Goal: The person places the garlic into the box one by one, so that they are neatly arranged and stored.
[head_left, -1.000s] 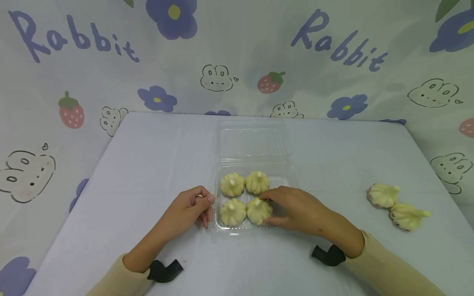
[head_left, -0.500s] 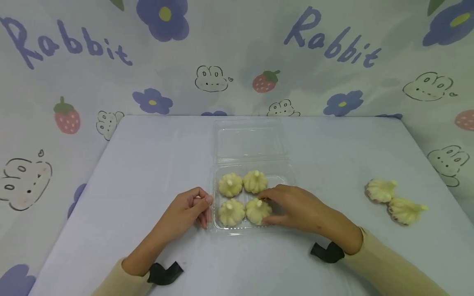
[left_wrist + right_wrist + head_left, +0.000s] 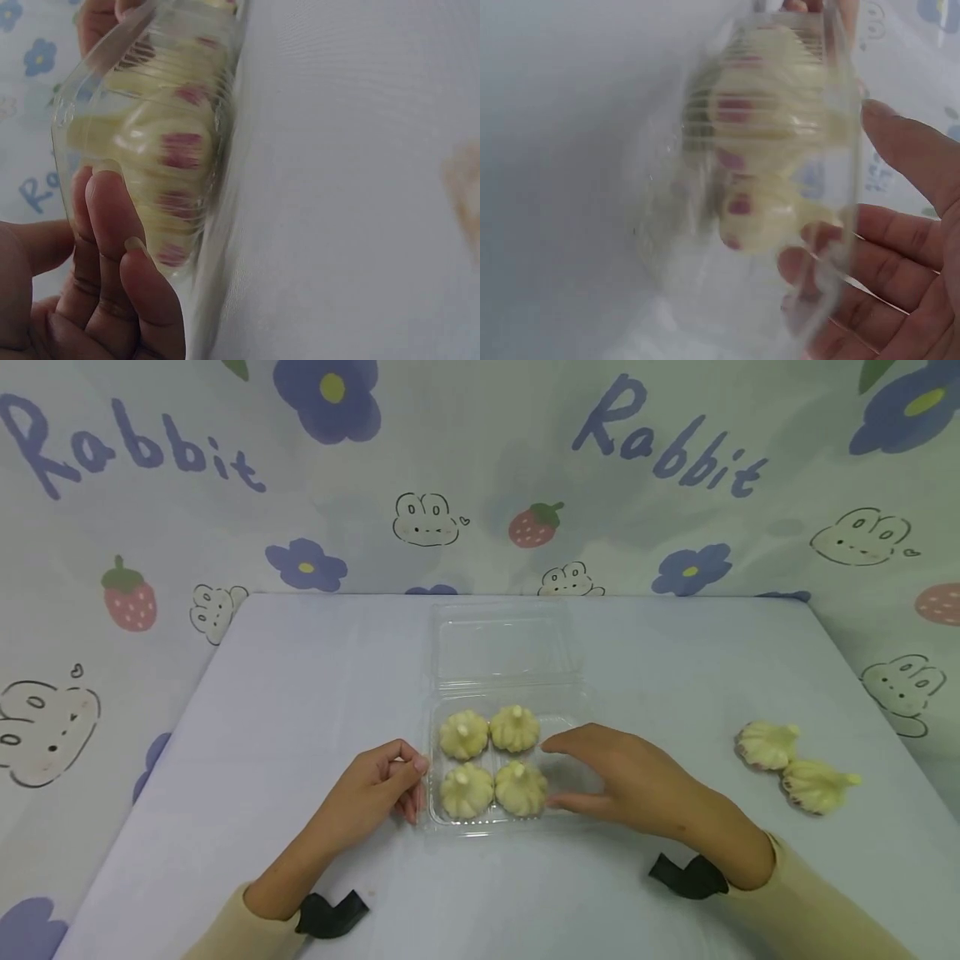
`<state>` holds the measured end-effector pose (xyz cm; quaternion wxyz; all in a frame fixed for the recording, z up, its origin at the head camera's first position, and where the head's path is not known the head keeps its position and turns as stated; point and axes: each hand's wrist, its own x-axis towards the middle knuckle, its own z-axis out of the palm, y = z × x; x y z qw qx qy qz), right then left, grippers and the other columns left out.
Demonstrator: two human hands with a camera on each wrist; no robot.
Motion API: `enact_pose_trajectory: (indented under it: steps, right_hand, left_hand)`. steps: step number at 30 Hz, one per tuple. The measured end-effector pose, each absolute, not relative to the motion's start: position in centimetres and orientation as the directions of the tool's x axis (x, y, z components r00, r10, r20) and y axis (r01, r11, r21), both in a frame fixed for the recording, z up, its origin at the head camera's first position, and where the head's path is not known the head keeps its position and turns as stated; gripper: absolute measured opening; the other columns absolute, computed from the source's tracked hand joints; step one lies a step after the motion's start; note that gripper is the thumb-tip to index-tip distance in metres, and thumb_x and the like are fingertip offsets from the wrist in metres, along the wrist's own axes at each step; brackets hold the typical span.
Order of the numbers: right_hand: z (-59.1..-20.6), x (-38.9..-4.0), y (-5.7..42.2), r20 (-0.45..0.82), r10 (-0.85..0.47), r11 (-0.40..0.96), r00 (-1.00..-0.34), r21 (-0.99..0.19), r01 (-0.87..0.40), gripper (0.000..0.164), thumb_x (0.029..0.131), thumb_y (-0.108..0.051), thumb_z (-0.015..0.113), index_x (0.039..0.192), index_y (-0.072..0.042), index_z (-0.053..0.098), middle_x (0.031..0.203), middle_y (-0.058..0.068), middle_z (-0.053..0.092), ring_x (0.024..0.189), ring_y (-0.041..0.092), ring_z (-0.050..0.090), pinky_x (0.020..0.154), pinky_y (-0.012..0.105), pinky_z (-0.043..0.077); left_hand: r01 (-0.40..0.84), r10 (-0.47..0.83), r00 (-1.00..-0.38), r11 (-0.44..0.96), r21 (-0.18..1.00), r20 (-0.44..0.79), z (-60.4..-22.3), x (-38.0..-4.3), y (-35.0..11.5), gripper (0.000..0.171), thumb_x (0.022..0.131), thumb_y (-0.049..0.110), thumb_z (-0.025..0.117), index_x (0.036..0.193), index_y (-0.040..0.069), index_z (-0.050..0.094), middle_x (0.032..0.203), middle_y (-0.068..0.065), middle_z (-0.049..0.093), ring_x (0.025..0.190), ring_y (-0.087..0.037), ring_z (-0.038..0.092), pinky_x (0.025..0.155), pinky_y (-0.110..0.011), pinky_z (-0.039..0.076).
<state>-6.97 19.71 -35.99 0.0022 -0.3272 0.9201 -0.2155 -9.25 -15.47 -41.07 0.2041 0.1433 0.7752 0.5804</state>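
A clear plastic clamshell container (image 3: 501, 825) lies with its lid (image 3: 510, 647) folded back. Several garlic bulbs (image 3: 467, 791) stand in it, stems up, in two rows toward its left. My left hand (image 3: 381, 789) pinches the container's left rim between thumb and fingers; its fingertips (image 3: 112, 199) show against the clear wall in the left wrist view. Over the container's right part hovers my right hand (image 3: 626, 777), thumb and fingers spread, holding nothing. Its fingertips are just right of the front right garlic bulb (image 3: 521, 789).
Two more garlic bulbs, one farther back (image 3: 768, 745) and one nearer (image 3: 817, 787), lie on their sides on the white tabletop (image 3: 675, 677) at the right. Black wrist pieces (image 3: 332, 914) stick out by both sleeves. A printed cloth (image 3: 480, 468) hangs behind the table.
My right hand has let go of the front right garlic bulb and drawn back to the right, its fingers spreading. The left hand stays at the rim. The head view has shifted slightly.
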Motion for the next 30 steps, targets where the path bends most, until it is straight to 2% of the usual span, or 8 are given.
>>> enact_pose_trajectory:
  steps: [9,15,20,21,23,25,28,30]
  right_hand:
    - [-34.4,-5.2,23.0,0.183,-0.538,0.754,-0.823,-0.333,-0.567,0.07,0.085,-0.045,0.087,0.142,-0.013,0.063,0.141,-0.002,0.063,0.13,0.02,0.06,0.098,0.045,0.056]
    - [-33.3,-3.8,25.4,0.205,-0.465,0.814,-0.861,-0.283,-0.507,0.074,0.085,-0.046,0.088,0.146,-0.016,0.059,0.143,-0.001,0.062,0.13,0.025,0.059,0.097,0.05,0.055]
    - [-32.5,-2.5,28.0,0.229,-0.384,0.871,-0.895,-0.233,-0.433,0.081,0.079,-0.043,0.092,0.147,-0.015,0.058,0.143,0.004,0.062,0.13,0.03,0.058,0.099,0.05,0.049]
    - [-32.4,-2.3,28.6,0.229,-0.362,0.885,-0.904,-0.221,-0.411,0.083,0.077,-0.043,0.093,0.147,-0.015,0.058,0.143,0.005,0.062,0.126,0.029,0.061,0.098,0.049,0.049]
    - [-32.3,-1.9,29.8,0.235,-0.32,0.903,-0.918,-0.219,-0.371,0.088,0.073,-0.041,0.096,0.147,-0.015,0.057,0.143,0.006,0.061,0.123,0.03,0.062,0.106,0.035,0.047]
    - [-32.2,-1.5,30.9,0.218,-0.28,0.921,-0.935,-0.214,-0.326,0.092,0.072,-0.042,0.097,0.149,-0.015,0.055,0.143,0.01,0.061,0.123,0.033,0.061,0.107,0.04,0.047]
    - [-32.1,-1.0,32.7,0.191,-0.229,0.928,-0.954,-0.254,-0.274,0.098,0.072,-0.04,0.097,0.154,-0.017,0.05,0.145,0.016,0.058,0.128,0.04,0.056,0.117,0.044,0.038]
    - [-32.1,-0.7,33.8,0.154,-0.194,0.933,-0.969,-0.277,-0.23,0.098,0.076,-0.041,0.094,0.157,-0.016,0.045,0.147,0.022,0.055,0.131,0.046,0.051,0.112,0.063,0.035]
  left_hand:
    - [0.001,0.47,-0.872,0.285,0.959,-0.139,-41.2,-9.3,-15.5,0.029,0.111,0.026,0.057,0.099,0.0,0.059,0.073,-0.01,0.069,0.059,-0.029,0.067,0.059,-0.036,0.059]
    - [-0.001,0.466,-0.873,0.291,0.957,-0.142,-41.3,-9.3,-15.4,0.03,0.11,0.029,0.058,0.099,0.001,0.059,0.073,-0.011,0.069,0.06,-0.029,0.067,0.059,-0.036,0.058]
    - [0.003,0.463,-0.875,0.298,0.955,-0.141,-41.3,-9.3,-15.4,0.032,0.11,0.031,0.058,0.099,0.001,0.059,0.073,-0.011,0.069,0.059,-0.029,0.067,0.058,-0.035,0.058]
    - [0.004,0.463,-0.875,0.298,0.954,-0.141,-41.3,-9.3,-15.4,0.032,0.11,0.031,0.057,0.1,0.001,0.059,0.073,-0.012,0.069,0.059,-0.029,0.067,0.058,-0.035,0.058]
    - [0.005,0.464,-0.875,0.297,0.955,-0.14,-41.3,-9.3,-15.4,0.032,0.11,0.03,0.057,0.1,0.0,0.059,0.073,-0.012,0.07,0.059,-0.028,0.067,0.058,-0.035,0.058]
    - [0.005,0.463,-0.875,0.299,0.954,-0.141,-41.3,-9.3,-15.4,0.032,0.111,0.03,0.057,0.101,0.0,0.059,0.074,-0.012,0.07,0.059,-0.028,0.067,0.058,-0.035,0.058]
    - [0.006,0.463,-0.875,0.305,0.952,-0.142,-41.2,-9.2,-15.5,0.032,0.111,0.03,0.056,0.102,-0.001,0.059,0.074,-0.012,0.07,0.06,-0.028,0.068,0.058,-0.034,0.057]
    - [0.006,0.462,-0.875,0.307,0.952,-0.144,-41.1,-9.2,-15.5,0.032,0.111,0.03,0.056,0.103,-0.001,0.06,0.074,-0.011,0.07,0.06,-0.028,0.068,0.058,-0.034,0.057]
